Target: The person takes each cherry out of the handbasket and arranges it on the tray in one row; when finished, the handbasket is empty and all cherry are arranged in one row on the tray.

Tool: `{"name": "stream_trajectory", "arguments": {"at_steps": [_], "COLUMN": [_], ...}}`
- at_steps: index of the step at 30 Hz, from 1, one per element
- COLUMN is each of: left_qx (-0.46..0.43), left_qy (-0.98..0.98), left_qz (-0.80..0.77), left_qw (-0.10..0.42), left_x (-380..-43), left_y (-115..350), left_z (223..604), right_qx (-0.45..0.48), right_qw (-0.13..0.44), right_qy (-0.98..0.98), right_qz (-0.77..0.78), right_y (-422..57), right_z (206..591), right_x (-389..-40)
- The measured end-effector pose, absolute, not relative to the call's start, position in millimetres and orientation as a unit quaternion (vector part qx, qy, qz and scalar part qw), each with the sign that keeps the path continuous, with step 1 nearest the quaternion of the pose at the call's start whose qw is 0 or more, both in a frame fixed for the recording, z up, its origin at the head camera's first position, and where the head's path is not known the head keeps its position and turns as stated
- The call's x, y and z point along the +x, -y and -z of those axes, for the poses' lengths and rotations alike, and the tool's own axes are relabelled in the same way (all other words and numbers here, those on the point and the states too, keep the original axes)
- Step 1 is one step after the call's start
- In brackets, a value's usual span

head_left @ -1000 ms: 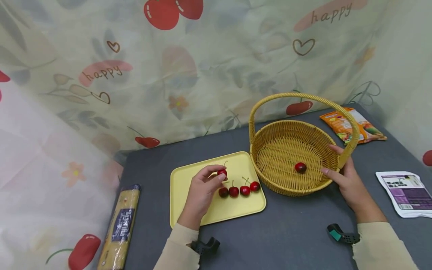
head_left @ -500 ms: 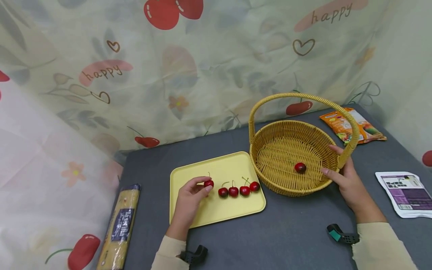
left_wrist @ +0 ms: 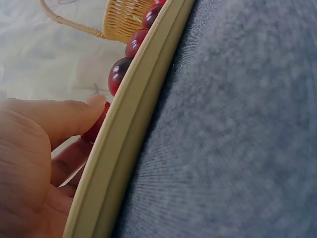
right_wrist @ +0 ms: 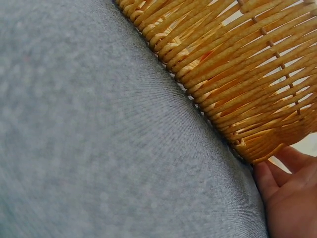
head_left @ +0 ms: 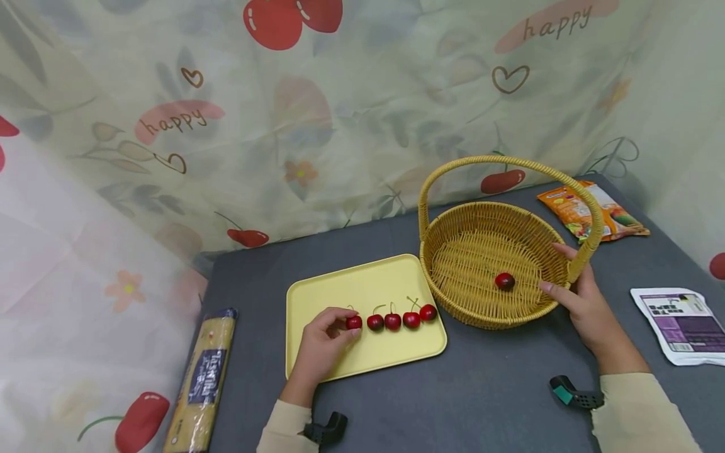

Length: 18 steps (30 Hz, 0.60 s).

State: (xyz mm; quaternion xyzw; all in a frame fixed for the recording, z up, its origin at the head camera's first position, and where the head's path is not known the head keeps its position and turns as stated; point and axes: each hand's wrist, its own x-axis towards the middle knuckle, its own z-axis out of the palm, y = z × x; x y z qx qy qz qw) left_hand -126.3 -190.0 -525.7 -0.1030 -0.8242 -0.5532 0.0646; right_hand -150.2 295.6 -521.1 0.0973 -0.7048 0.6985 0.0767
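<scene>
My left hand point(head_left: 324, 345) pinches a dark red cherry point(head_left: 354, 322) between thumb and fingers, low over the yellow tray point(head_left: 317, 296). Right of it a row of several cherries point(head_left: 393, 321) with green stems lies along the tray. In the left wrist view the held cherry point(left_wrist: 97, 124) is partly hidden behind the tray's rim point(left_wrist: 124, 129). My right hand point(head_left: 586, 308) grips the right side of a wicker basket point(head_left: 493, 321) near the foot of its handle, thumb over the rim. One cherry point(head_left: 505, 281) lies inside the basket.
An orange snack bag point(head_left: 612, 217) lies behind the basket at the right. A white and purple packet point(head_left: 680, 327) is at the right edge, a long pack of noodles point(head_left: 204, 377) at the left. A patterned cloth point(head_left: 351, 126) hangs behind the grey table point(head_left: 453, 402).
My left hand has carried its cherry left and then down toward the tray, to the left end of the cherry row. The right hand and basket have stayed put.
</scene>
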Motion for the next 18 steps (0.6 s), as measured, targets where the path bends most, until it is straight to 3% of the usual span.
{"name": "stream_trajectory", "arguments": {"at_steps": [18], "left_qx": [-0.117], "left_qy": [0.851], "left_qz": [0.510], "left_qw": [0.051], "left_x": [-128.1], "left_y": [189.9], "left_z": [529.0], "right_qx": [0.091], "right_qw": [0.080], "right_qy": [0.712], "right_qz": [-0.692], "right_y": [-294.2], "right_z": [521.5], "right_x": [-150.0]}}
